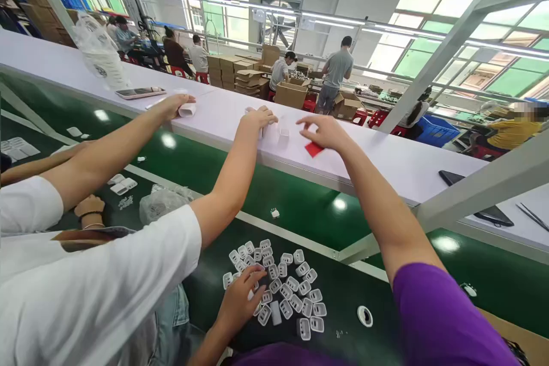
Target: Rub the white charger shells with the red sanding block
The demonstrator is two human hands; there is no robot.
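Observation:
My right hand (pixel 325 132) is over the white shelf, thumb and forefinger apart with a gap between them. A small flat red piece (pixel 314 150) shows just under its fingers; whether they touch it I cannot tell. A white box-shaped cover (pixel 283 136) stands on the shelf to the left of that hand. Low in the view, my left hand (pixel 241 300) reaches over the dark green mat, thumb and fingers spread at the left side of a group of small white plastic housings (pixel 293 284). Some housings are partly hidden by these fingers.
A co-worker in white sleeves reaches across on my left, one hand (pixel 259 118) near the covers, another (pixel 175 106) by a white cover (pixel 187 110). A slanting metal post (pixel 484 183) stands right. A white ring (pixel 365 316) lies on the mat; tweezers (pixel 534 216) lie right.

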